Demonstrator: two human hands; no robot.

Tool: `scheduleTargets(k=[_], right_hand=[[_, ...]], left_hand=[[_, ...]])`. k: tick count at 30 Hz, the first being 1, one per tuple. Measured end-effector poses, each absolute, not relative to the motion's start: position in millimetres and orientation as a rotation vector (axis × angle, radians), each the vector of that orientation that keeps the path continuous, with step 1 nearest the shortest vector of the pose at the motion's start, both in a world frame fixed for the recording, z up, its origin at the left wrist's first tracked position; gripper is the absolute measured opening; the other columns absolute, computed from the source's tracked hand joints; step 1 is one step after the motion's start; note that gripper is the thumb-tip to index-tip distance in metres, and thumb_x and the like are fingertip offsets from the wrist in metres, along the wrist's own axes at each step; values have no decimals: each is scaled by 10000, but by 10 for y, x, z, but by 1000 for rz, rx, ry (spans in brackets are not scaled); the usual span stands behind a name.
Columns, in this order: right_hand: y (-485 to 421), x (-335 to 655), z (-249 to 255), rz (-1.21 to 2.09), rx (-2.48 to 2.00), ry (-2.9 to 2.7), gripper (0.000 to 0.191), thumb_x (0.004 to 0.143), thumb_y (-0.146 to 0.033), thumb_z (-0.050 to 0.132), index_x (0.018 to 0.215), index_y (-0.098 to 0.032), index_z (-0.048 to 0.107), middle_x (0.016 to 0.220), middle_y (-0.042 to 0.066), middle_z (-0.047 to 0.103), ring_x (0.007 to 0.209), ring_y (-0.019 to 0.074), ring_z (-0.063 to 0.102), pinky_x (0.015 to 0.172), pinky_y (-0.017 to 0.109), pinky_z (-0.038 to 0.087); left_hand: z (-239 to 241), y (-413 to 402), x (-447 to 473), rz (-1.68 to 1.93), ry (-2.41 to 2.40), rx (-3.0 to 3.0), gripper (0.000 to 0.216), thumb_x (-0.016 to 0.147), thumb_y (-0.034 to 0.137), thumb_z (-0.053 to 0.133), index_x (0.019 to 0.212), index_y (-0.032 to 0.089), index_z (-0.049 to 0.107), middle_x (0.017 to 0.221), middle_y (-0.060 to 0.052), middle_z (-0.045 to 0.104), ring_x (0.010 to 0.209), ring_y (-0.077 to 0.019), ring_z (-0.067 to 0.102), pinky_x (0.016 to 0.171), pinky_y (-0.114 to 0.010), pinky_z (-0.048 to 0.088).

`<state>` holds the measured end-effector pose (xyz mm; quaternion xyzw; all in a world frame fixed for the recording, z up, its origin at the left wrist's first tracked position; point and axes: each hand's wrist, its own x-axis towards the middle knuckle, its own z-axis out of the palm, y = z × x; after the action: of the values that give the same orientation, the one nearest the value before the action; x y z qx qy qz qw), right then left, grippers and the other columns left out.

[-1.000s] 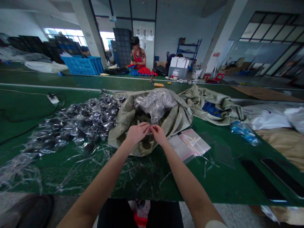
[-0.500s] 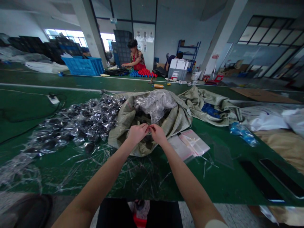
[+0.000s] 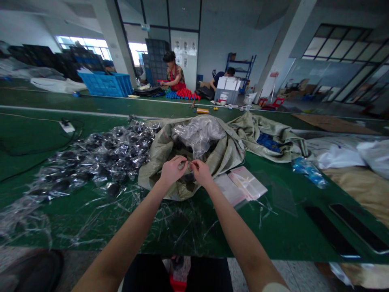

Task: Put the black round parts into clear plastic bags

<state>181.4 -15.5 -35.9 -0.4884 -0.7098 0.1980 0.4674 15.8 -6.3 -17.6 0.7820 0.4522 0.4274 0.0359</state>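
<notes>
My left hand (image 3: 172,170) and my right hand (image 3: 199,171) meet fingertip to fingertip over the mouth of a grey-green woven sack (image 3: 225,154). Both pinch a small thin piece between them, probably clear plastic wrap, too small to name. Crumpled clear plastic (image 3: 199,134) bulges out of the sack just behind my hands. A heap of dark round parts in clear bags (image 3: 103,156) spreads to the left on the green table (image 3: 282,235).
Flat clear zip bags (image 3: 243,184) lie right of my hands. A second sack (image 3: 267,136), a blue bag (image 3: 308,170) and white sacks (image 3: 343,156) sit further right. Torn plastic strips (image 3: 127,219) litter the near table. Two people work at the far table beside blue crates (image 3: 105,84).
My hands stay together over the sack; the fingers have shifted slightly on the small piece. The far person has bent toward the table.
</notes>
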Motion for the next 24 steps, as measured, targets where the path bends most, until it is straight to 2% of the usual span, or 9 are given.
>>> scheduleTargets(k=[3, 8, 12, 14, 17, 20, 24], right_hand=[[-164, 1794, -333, 481, -1194, -1751, 142, 889, -259, 473, 861, -213, 605, 837, 58, 667, 781, 201, 610, 784, 337, 474], [-170, 1770, -311, 474, -1188, -1767, 137, 887, -269, 472, 863, -226, 599, 816, 48, 661, 780, 197, 608, 792, 334, 474], [-177, 1770, -354, 510, -1218, -1706, 122, 871, -289, 480, 827, -228, 576, 788, 44, 661, 779, 201, 623, 793, 344, 488], [-180, 1784, -399, 572, -1229, -1583, 129, 879, -321, 474, 824, -232, 549, 788, 49, 669, 772, 203, 643, 789, 356, 505], [-183, 1819, -452, 684, -1191, -1351, 170, 898, -401, 460, 860, -240, 502, 833, 62, 682, 785, 208, 678, 770, 368, 538], [-183, 1853, -432, 770, -1142, -1218, 224, 886, -469, 480, 902, -246, 474, 882, 74, 679, 797, 217, 699, 717, 363, 568], [-191, 1872, -305, 802, -1132, -1196, 274, 862, -514, 512, 907, -246, 474, 888, 73, 677, 778, 219, 706, 667, 350, 581]], left_hand=[[-200, -79, 147, 1251, 1382, 2446, 268, 880, 373, 547, 1033, 208, 692, 1134, -74, 698, 1011, -205, 651, 896, -302, 495], [-205, -75, 193, 1131, 1313, 2409, 232, 898, 298, 511, 993, 212, 703, 1155, -71, 695, 1021, -198, 642, 920, -315, 483], [-201, -3, 198, 1443, 1323, 1885, 137, 803, 289, 636, 892, 194, 676, 1010, -74, 698, 949, -209, 630, 865, -314, 486], [-184, 82, 93, 1645, 1362, 1571, 150, 830, 316, 592, 887, 183, 630, 951, -74, 671, 916, -204, 617, 835, -321, 495], [-160, 214, -209, 1804, 1344, 1220, 190, 920, 276, 372, 847, 185, 522, 908, -71, 627, 841, -162, 619, 753, -301, 520], [-186, 241, -512, 1793, 1191, 996, 192, 907, 209, 337, 738, 201, 428, 717, -21, 547, 670, -107, 586, 634, -239, 511], [-289, 86, -580, 1636, 1049, 924, 203, 886, 259, 418, 690, 206, 411, 513, 71, 305, 384, -57, 283, 377, -182, 311]])
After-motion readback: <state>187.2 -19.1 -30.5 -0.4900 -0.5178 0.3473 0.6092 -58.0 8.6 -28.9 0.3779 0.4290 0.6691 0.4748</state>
